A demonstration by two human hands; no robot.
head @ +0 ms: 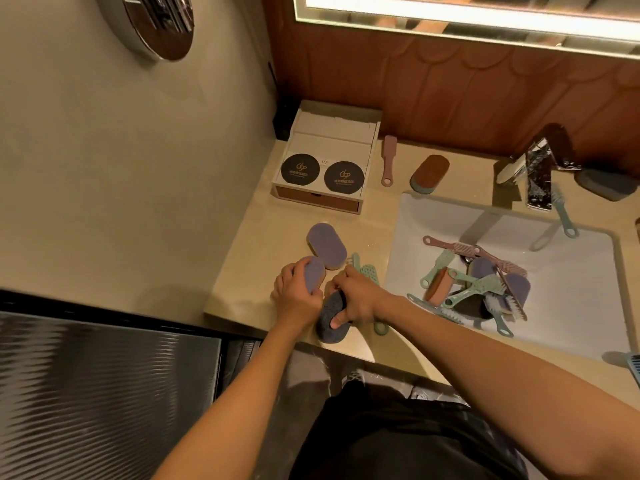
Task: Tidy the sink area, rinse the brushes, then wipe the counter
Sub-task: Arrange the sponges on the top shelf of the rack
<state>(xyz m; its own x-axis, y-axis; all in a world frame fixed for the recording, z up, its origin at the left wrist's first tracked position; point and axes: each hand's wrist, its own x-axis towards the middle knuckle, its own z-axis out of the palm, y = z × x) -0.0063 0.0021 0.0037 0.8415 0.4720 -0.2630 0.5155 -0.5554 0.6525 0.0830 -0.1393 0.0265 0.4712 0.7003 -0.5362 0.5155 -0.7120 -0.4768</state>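
Two bare forearms are reaching forward over the near edge of the worktop. The left hand is gripping one purple-topped pad, its fingers curling round the pad's near end. The right hand is gripping one dark grey pad, fingers wrapping over it and the thumb pressing its side; the two hands are almost touching. Green brushes are lying under the right fingers, two as far as I can tell.

Just beyond the left fingers a second purple-topped pad is lying flat. Right of the right fingers, the sink is holding a heap of brushes, pink and green among pads, too tangled to count.

Farther beyond the fingers a box is carrying two black discs, with one pink brush and one brown-topped pad lying to its right. By the tap, one green brush is lying across the sink rim.
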